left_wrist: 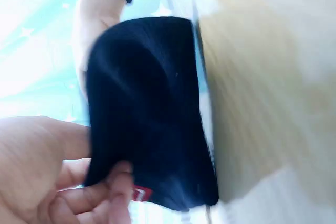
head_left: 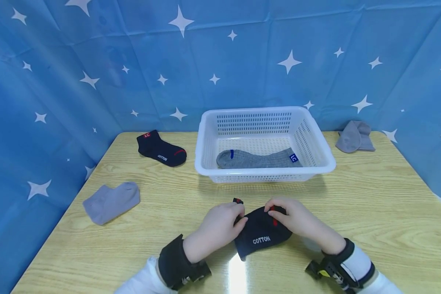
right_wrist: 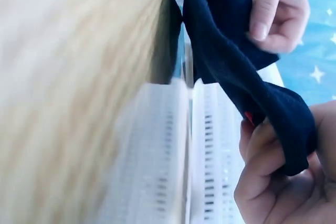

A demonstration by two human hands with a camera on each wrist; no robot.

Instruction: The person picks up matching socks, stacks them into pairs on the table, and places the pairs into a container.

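Observation:
A dark navy sock (head_left: 258, 234) with white COTTON lettering is held between both hands in front of the basket. My left hand (head_left: 219, 227) pinches its cuff end, where a small red tag shows in the left wrist view. At the toe end, beside a red stripe, my right hand (head_left: 300, 219) grips the cloth between thumb and fingers. The right wrist view has the sock (right_wrist: 236, 66) stretching from one hand to the other. Behind them stands a white plastic basket (head_left: 264, 174), and a long grey sock (head_left: 259, 159) with a blue tag lies inside it.
Another dark navy sock (head_left: 161, 150) with a red LC tag lies at the table's back left. A light grey sock (head_left: 112, 203) is nearer on the left. Folded grey sock (head_left: 354, 136) sits at the back right. A blue starred cloth (head_left: 242, 61) hangs behind the wooden table (head_left: 382, 228).

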